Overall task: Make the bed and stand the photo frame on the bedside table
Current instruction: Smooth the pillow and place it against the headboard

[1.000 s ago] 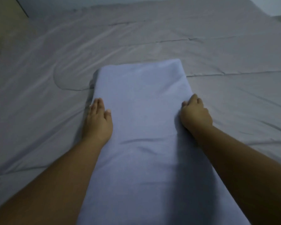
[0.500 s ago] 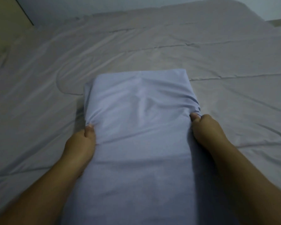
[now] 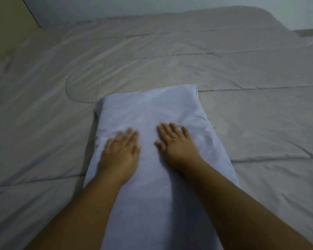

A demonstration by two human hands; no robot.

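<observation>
Now both palms lie flat, fingers spread, gripping nothing: my left hand and right hand on the pillow, whose long axis runs away from me across the bedcover.

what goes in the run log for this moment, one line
step: smoothing pillow | left hand: flat on pillow | right hand: flat on pillow | pillow: lying on bedcover | photo frame: not in view
</observation>
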